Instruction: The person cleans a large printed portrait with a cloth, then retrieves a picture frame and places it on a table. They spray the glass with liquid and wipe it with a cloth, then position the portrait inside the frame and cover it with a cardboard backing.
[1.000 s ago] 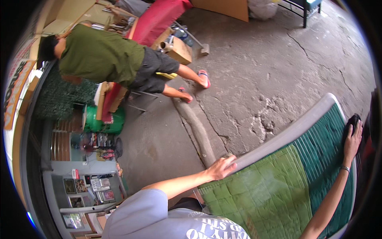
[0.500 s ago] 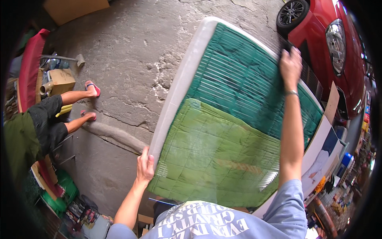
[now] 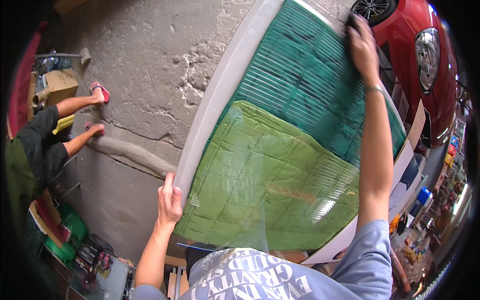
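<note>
A large panel with a rounded pale frame (image 3: 220, 82) slants across the middle, tilted in front of me. Its shiny, see-through surface mirrors my shirt and bands of light. Under that shine lie a light green quilted cloth (image 3: 280, 190) and a dark green one (image 3: 300, 65). My left hand (image 3: 170, 204) is closed round the frame's near left edge, thumb up. Stretched far forward, my right hand (image 3: 364, 50) is at the far right edge. Its fingers are smeared by motion, and a dark thing beside them cannot be made out.
A red car (image 3: 425, 65) stands close beyond the right edge. A person in dark shorts (image 3: 40, 130) is at the left, near a cardboard box (image 3: 61, 86). Cracked concrete floor (image 3: 145, 60) lies between, with a rolled grey length (image 3: 132, 157) on it. White board (image 3: 330, 247) leans nearby.
The panel's far end has moved up and partly out of view, so it looks larger. My right hand has gone farther forward with the edge; my left hand has shifted slightly left.
</note>
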### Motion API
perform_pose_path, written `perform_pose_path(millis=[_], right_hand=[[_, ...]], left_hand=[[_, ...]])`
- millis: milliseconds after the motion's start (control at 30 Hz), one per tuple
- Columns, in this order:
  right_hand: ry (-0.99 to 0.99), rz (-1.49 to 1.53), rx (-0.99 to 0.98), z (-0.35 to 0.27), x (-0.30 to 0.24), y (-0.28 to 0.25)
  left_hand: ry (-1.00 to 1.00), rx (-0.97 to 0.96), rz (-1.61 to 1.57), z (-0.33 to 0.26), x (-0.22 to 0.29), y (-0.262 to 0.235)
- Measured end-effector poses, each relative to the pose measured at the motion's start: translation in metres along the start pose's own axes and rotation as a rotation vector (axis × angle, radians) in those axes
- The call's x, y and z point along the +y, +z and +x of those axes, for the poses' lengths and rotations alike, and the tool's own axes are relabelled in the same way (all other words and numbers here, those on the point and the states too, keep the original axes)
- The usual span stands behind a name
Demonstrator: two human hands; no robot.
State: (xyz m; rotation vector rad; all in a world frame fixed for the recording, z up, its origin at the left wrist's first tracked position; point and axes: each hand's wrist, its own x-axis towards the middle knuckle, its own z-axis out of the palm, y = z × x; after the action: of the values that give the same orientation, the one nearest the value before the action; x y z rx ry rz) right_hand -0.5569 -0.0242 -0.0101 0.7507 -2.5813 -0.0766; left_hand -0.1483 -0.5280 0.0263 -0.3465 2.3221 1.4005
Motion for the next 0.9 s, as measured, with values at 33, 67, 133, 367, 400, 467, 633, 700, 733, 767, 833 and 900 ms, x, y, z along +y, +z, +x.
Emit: perform_pose_path(millis=[33, 67, 133, 367, 400, 467, 633, 700, 733, 767, 833, 900], right_hand=[[0.182, -0.033, -0.007, -0.026, 0.017, -0.008], [0.474, -0.056, -0.066, -0.041, 0.028, -0.010], [0.536, -0.072, -0.060, -0.041, 0.034, 0.000], [0.179, 0.245, -0.057, 0.103, -0.067, 0.044], [0.163, 0.287, -0.056, 0.101, -0.070, 0.032], [0.277, 0.332, -0.096, 0.070, -0.061, 0.000], [0.585, 0.176, -0.145, 0.047, -0.030, 0.008], [0.327, 0.251, -0.081, 0.072, -0.042, 0.027], [0.239, 0.264, -0.085, 0.086, -0.057, 0.032], [0.207, 0.314, -0.081, 0.092, -0.073, 0.026], [0.181, 0.414, -0.109, 0.081, -0.116, -0.009], [0.168, 0.486, -0.197, 0.043, -0.165, -0.057]], left_hand=[[-0.001, -0.001, -0.016, 0.001, -0.001, 0.000], [-0.002, -0.001, -0.032, 0.001, -0.001, 0.000], [0.000, -0.006, -0.011, 0.002, -0.001, 0.000], [-0.043, -0.023, 0.024, 0.002, 0.005, -0.001], [-0.043, -0.026, 0.035, 0.002, 0.006, -0.001], [-0.026, -0.015, 0.043, 0.004, 0.006, -0.001], [-0.027, -0.011, 0.037, 0.003, 0.005, -0.001], [-0.023, 0.006, 0.075, 0.002, 0.005, -0.001], [-0.036, 0.014, 0.088, 0.000, 0.006, 0.000], [-0.039, 0.013, 0.073, 0.000, 0.006, 0.000], [-0.028, 0.004, 0.036, 0.001, 0.006, 0.000], [-0.022, -0.006, 0.024, 0.004, 0.005, 0.000]])
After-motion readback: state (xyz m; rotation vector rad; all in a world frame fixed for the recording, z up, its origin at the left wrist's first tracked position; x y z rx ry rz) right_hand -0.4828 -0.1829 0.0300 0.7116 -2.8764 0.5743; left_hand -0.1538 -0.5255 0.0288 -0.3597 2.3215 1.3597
